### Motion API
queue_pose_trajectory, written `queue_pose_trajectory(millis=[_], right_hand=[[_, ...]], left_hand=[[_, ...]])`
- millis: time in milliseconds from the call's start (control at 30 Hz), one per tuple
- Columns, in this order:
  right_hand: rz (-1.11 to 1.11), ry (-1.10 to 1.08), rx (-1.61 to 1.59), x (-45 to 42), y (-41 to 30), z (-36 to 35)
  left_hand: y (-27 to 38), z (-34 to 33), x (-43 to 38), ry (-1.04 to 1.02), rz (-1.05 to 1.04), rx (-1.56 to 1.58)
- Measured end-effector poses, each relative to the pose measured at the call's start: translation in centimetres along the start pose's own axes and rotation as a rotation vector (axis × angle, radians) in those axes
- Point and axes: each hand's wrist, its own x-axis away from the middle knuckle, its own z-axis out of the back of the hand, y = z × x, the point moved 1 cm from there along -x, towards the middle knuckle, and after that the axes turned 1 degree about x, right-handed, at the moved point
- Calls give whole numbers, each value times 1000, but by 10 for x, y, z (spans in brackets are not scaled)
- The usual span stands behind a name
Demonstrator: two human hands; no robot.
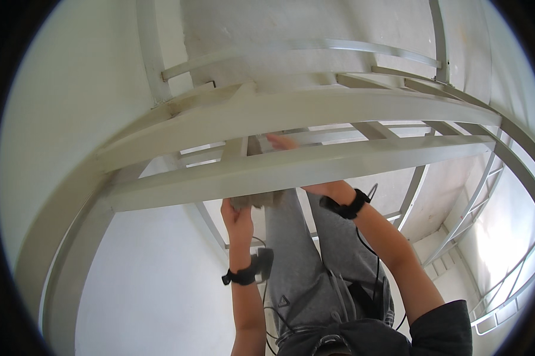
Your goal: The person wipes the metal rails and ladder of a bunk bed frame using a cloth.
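Observation:
My left hand [238, 218] grips one end of a grey-brown cloth [261, 199] just below a pale metal bed-frame rail [303, 167]. Part of the cloth also shows in the gap above that rail. My right hand [283, 141] reaches behind the rail; its blurred fingers show in the gap, close to the cloth, and its wrist shows below. Whether those fingers hold the cloth cannot be told. A second, wider rail [303, 109] runs above. Black straps with small devices are on both wrists.
Cross slats [374, 130] join the frame rails. A thick post [94, 249] stands at the left, and an upper guard rail [383, 51] runs at the top. Black cables [376, 285] hang near my right arm. A metal ladder [476, 207] and another railing [503, 313] are at the right.

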Motion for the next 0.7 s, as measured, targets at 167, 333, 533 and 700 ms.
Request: queue_pose_trajectory(millis=[167,333,533,700], right_hand=[[-162,-212,-983,46,0,-4],[-147,-29,-673,47,6,10],[316,572,139,-60,24,-3],[210,253,58,-86,-4,14]], left_hand=[[25,-5,26,-422,25,-32],[15,-18,27,-282,148,-40],[-79,-42,-38,33,310,567],[-101,-38,-63,-215,-371,-682]])
